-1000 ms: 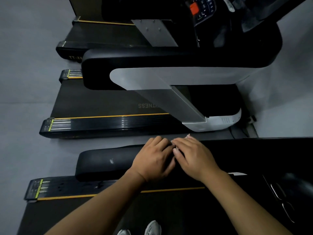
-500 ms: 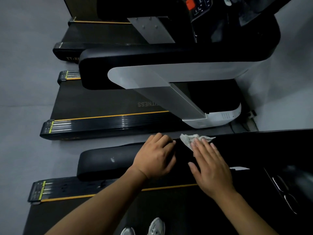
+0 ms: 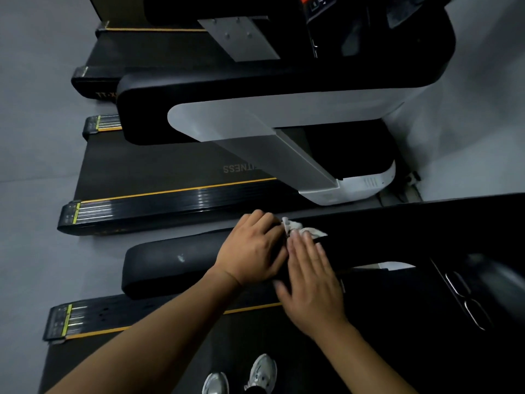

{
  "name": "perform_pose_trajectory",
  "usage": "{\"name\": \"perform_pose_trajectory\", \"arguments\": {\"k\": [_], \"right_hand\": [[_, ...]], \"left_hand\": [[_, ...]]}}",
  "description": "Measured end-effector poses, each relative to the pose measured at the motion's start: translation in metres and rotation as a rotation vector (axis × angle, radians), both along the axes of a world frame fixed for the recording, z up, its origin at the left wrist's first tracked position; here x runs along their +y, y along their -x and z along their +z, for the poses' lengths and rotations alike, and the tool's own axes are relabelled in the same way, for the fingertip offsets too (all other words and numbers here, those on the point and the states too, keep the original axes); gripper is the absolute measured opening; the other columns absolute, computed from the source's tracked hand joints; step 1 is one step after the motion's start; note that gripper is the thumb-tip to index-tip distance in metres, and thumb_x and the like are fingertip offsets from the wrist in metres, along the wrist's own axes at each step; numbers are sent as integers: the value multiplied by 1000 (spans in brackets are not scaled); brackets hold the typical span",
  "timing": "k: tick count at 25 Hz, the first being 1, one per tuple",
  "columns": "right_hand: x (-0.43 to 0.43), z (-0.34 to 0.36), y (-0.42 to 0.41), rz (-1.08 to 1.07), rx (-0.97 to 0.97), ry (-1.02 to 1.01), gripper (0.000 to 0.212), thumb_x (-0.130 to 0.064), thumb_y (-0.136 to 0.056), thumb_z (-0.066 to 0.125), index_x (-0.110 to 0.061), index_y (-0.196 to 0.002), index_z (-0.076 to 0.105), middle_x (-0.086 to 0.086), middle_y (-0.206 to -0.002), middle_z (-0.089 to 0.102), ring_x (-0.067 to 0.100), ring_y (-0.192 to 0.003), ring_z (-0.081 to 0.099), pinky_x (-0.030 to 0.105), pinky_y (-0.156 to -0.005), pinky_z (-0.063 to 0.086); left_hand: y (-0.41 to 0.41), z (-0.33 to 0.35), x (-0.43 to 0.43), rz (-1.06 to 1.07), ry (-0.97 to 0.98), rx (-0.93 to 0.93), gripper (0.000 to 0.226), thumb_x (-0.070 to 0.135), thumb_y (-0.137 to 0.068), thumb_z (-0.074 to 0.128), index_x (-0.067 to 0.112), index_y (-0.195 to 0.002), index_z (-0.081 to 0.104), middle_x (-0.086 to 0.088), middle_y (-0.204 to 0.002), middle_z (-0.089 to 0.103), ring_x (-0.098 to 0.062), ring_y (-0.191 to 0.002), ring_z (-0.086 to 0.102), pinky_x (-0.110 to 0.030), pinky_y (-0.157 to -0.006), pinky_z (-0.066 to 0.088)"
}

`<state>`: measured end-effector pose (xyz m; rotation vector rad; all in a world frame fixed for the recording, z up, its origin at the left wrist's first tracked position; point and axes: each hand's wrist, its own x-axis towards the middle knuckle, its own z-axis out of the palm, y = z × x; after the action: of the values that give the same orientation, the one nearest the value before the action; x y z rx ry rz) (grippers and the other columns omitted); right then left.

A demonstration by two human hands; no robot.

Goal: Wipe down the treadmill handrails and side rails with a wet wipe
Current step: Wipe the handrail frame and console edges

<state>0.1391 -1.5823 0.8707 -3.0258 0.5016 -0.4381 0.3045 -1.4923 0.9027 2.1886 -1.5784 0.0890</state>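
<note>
The right hand (image 3: 311,280) has its fingers (image 3: 305,245) straight and together, pressing flat on the crumpled white wet wipe (image 3: 295,226). The wipe sits on top of the black handrail (image 3: 170,263), near its far edge. Just beside it, the left hand (image 3: 252,251) curls its fingers over that edge and grips the rail, fingertips touching the wipe. Leftward the rail runs bare to its rounded end. Below lies the side rail (image 3: 85,319), and grey floor (image 3: 93,251) separates it from the neighbouring treadmill (image 3: 159,172).

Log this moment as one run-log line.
step: handrail wipe | left hand holds handrail | right hand presses wet wipe on handrail
</note>
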Motion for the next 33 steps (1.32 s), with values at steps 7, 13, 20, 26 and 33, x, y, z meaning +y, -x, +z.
{"name": "perform_pose_trajectory", "arguments": {"k": [7,13,20,26,33], "right_hand": [[10,-14,23,-311,18,44,89,-29,-88,63,4,-159,21,23,-168,14,38,-157,13,55,-126,19],[45,-38,19,-378,56,-35,92,-22,-82,66,5,-158,23,24,-169,8,40,-156,14,57,-124,21],[89,-42,-4,-445,60,-261,93,-23,-71,80,9,-148,39,31,-163,24,45,-152,22,48,-124,13],[69,-37,-1,-432,2,-277,88,-27,-85,67,5,-155,23,30,-163,24,46,-151,25,53,-124,21],[24,3,10,-285,58,-54,73,-41,-101,41,-4,-161,22,13,-171,15,28,-159,10,53,-126,18]], "left_hand": [[1,-1,1,-8,-34,-20,44,36,-92,54,6,-121,69,-9,-106,63,-31,-93,55,-46,-80,48],[2,-3,2,-4,-13,-23,42,34,-93,55,6,-120,69,-10,-106,63,-31,-93,55,-45,-80,48],[1,-4,1,2,-26,-16,42,35,-93,52,6,-118,69,-11,-105,62,-32,-92,53,-47,-80,47],[0,-4,1,3,-10,-24,41,37,-92,52,7,-114,70,-9,-104,61,-30,-91,52,-45,-77,46],[-19,3,14,-90,1,64,36,31,-98,56,8,-121,72,-8,-108,65,-28,-92,56,-45,-80,52]]}}
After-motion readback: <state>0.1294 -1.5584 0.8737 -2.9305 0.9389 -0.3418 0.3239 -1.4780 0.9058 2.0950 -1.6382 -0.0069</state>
